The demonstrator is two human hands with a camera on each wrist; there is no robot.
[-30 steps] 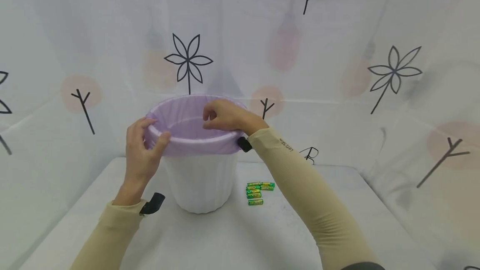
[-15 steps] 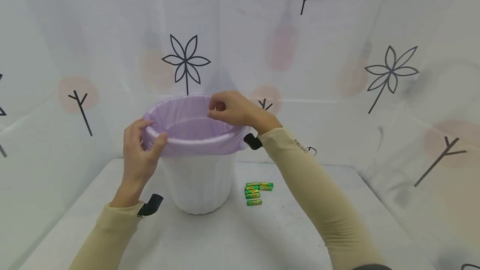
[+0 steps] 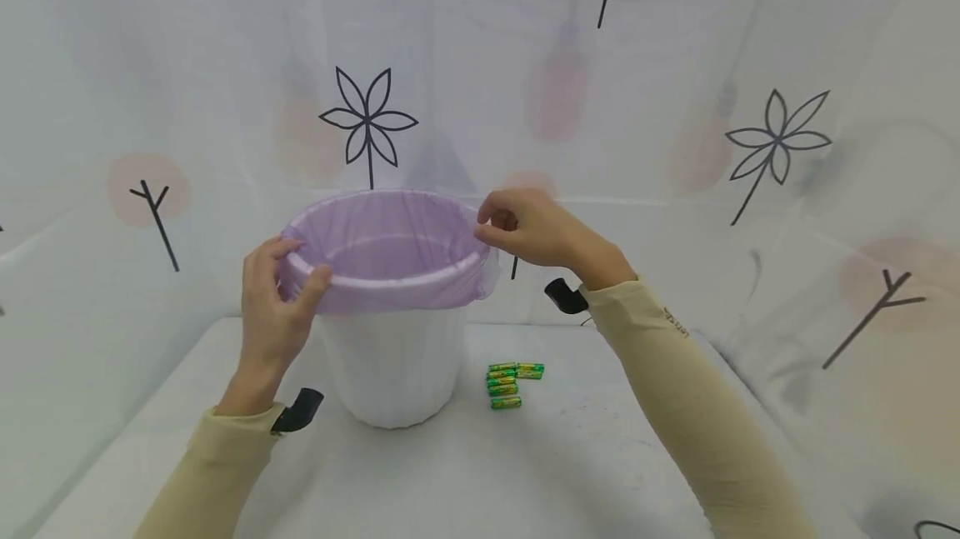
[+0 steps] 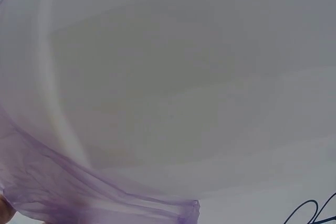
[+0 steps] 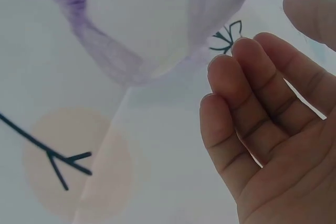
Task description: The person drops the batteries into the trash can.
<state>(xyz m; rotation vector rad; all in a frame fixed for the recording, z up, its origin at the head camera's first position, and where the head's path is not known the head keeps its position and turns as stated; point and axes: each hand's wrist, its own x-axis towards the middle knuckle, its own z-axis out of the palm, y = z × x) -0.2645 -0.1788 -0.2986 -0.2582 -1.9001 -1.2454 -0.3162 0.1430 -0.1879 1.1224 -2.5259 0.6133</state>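
Note:
A white trash can (image 3: 393, 368) stands upright on the table, lined with a thin purple garbage bag (image 3: 397, 293) folded over its rim. My left hand (image 3: 273, 310) grips the left side of the lined rim, thumb toward the front. The left wrist view shows the can's white wall close up, the bag's overhanging edge (image 4: 100, 203) and only a bit of fingertip at lower left. My right hand (image 3: 543, 231) is just off the right side of the rim. In the right wrist view its fingers (image 5: 252, 95) are loosely bent, holding nothing, apart from the bag.
Several green batteries (image 3: 504, 385) lie grouped on the white table (image 3: 480, 472), right of the can. A white backdrop (image 3: 637, 106) with black plant drawings hangs behind and along both sides.
My right hand has moved from over the can's opening out to the right, past the rim. The left hand keeps its grip on the rim. The batteries stay put.

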